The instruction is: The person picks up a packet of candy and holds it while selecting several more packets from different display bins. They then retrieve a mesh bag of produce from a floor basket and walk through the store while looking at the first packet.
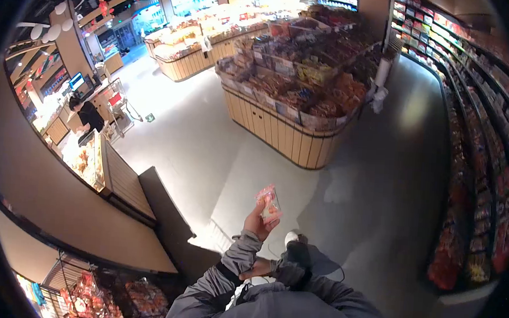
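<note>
My left hand is stretched out in front of me over the floor, its fingers closed on a small pink-and-clear snack packet. The packet stands up out of the hand, with its printed face partly towards me. Close to my body, my right hand reaches across to the left grey sleeve and overlaps it near the forearm; its fingers are mostly hidden there. Something white shows just below the right hand, in front of my dark jacket.
A wood-sided island heaped with packaged snacks stands ahead. Stocked shelves curve along the right. On the left are a wood-panelled counter, a shopping cart and a person in black. Red packages hang at lower left.
</note>
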Motion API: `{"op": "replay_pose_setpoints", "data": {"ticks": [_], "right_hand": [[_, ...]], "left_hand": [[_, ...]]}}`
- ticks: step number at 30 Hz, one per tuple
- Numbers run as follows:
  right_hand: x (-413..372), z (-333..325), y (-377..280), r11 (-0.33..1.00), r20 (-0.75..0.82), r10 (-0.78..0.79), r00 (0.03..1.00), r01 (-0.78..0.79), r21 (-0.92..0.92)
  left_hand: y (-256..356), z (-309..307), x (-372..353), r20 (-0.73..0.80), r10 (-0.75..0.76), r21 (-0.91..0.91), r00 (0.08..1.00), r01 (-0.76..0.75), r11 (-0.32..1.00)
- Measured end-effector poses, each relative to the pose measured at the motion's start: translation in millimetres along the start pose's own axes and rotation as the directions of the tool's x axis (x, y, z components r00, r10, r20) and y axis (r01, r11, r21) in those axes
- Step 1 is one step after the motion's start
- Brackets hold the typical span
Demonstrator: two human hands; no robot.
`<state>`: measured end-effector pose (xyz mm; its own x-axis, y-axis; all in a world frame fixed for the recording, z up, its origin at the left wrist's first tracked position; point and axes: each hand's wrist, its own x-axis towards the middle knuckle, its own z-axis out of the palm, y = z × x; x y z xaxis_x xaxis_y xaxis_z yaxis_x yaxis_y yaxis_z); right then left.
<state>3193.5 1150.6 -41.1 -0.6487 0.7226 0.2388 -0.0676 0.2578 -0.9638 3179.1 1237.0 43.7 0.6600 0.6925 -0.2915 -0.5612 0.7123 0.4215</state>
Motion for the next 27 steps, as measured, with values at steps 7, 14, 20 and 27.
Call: {"op": "replay_pose_setpoints", "data": {"ticks": [7, 14, 20, 27], "right_hand": [[62, -123, 30, 0.844, -0.002, 0.472, 0.881, -0.452, 0.29], [140, -216, 45, 0.785, 0.15, 0.411, 0.899, -0.433, 0.444], [198, -307, 40, 0.8, 0.448, 0.51, 0.735, -0.596, 0.069], [305, -411, 123, 0.742, 0.394, 0.5, 0.771, -0.616, 0.264]], "left_hand": [[58, -21, 152, 0.13, 0.626, 0.953, 0.769, -0.27, 0.134], [141, 1, 231, 0.648, 0.367, 0.691, 0.667, -0.313, -0.651], [185, -68, 272, -0.218, 0.632, 0.807, 0.743, -0.227, 0.546], [305, -135, 316, -0.401, 0.559, 0.473, 0.725, -0.358, 0.805]]}}
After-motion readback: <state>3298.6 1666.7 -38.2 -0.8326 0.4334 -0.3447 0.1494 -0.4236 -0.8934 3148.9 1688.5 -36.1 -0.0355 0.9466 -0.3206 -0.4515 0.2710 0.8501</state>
